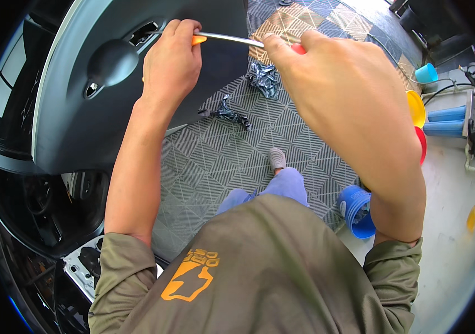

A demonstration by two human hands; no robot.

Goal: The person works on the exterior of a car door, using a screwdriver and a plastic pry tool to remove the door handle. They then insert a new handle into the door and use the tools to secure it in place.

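My left hand is closed beside the opening in a dark grey car door, just above the rounded handle recess. An orange tool pokes out from its fingers; the rest is hidden in the palm. A long metal shaft runs from my right hand past the left fingers, its far end at the slot in the door. My right hand is wrapped round its red handle, mostly covered; it looks like a long screwdriver.
Crumpled dark film and a second twisted scrap lie on the grey tiled floor. A blue bucket stands at right. Yellow and light-blue containers are beyond my right arm. Another dark car part with a window is at left.
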